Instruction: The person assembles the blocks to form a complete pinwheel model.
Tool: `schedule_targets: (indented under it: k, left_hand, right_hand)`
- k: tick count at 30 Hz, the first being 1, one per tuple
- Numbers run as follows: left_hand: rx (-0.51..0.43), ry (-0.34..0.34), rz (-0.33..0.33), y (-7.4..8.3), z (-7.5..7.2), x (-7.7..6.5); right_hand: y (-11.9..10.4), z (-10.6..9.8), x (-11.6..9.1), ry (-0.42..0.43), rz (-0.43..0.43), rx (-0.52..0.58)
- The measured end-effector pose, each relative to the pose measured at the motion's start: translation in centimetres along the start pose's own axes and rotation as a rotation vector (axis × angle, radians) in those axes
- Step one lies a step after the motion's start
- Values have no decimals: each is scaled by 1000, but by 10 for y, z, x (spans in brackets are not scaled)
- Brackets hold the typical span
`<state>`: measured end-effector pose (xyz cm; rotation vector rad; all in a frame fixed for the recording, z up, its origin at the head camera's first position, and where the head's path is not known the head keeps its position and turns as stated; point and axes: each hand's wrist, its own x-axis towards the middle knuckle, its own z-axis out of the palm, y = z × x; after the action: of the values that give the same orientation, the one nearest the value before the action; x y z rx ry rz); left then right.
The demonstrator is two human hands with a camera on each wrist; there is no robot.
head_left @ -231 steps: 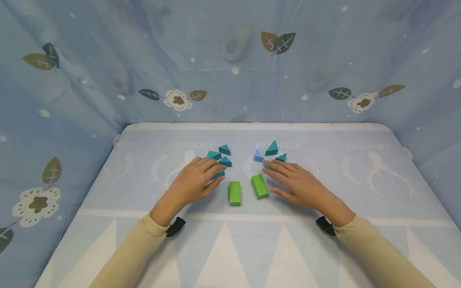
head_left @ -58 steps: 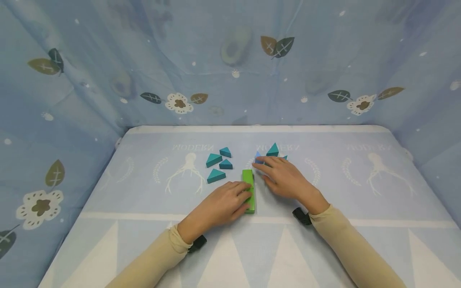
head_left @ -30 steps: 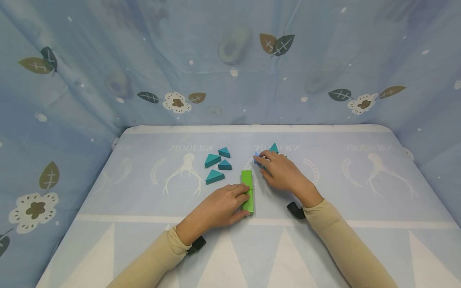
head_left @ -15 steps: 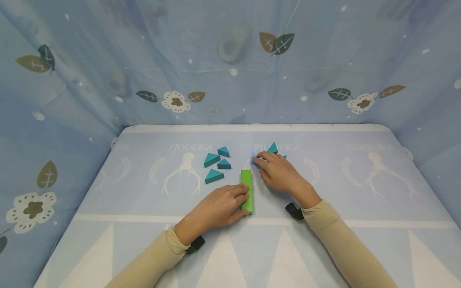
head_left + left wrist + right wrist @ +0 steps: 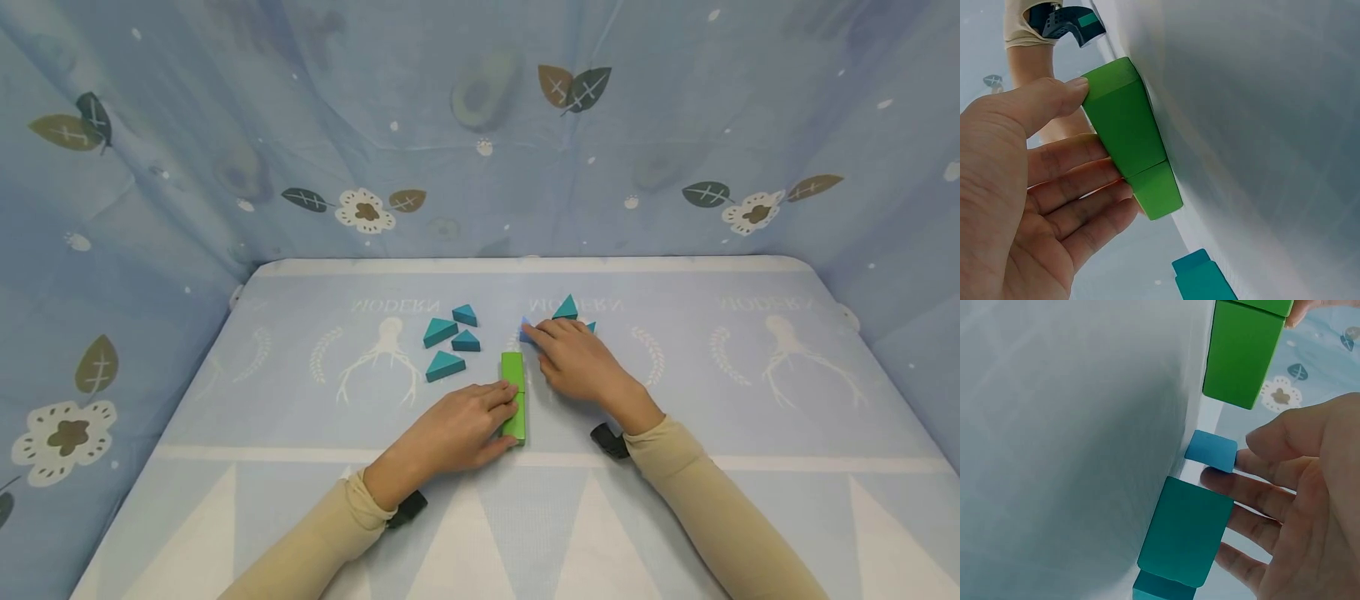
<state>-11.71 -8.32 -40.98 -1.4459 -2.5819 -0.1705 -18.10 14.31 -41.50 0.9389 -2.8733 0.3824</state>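
Note:
Two green rectangular blocks lie end to end in a line, a far block (image 5: 512, 367) and a near block (image 5: 514, 429). My left hand (image 5: 465, 425) rests on them, thumb at the near end and nearly straight fingertips along the side up to the joint. My right hand (image 5: 577, 358) reaches over the group on the right; its index finger touches a small light-blue triangular block (image 5: 524, 331). In the right wrist view the thumb stays apart from that block. A larger teal block (image 5: 1185, 531) sits beside the middle fingers, partly hidden from above.
Several teal triangular blocks (image 5: 446, 366) lie in a loose cluster left of the green ones. Beyond my right hand are another teal triangle (image 5: 566, 308) and the tip of one more (image 5: 592, 327). A patterned cloth covers the table (image 5: 300, 333), with a blue curtain (image 5: 480, 167) behind.
The green blocks, apart in the oldest frame, now stand in line, with my left hand moved onto them from the teal cluster. Lately my right hand has slid the light-blue triangle slightly left.

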Motion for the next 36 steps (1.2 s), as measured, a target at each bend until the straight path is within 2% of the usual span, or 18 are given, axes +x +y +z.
schedule_targets:
  k: [9, 22, 36]
  left_hand:
    - [6, 9, 12, 0, 0, 0]
    - [2, 0, 8, 1, 1, 0]
    - [-4, 4, 4, -1, 2, 0]
  right_hand:
    - [-2, -1, 0, -30, -32, 16]
    - [-3, -1, 0, -63, -43, 112]
    - [-5, 0, 1, -70, -70, 125]
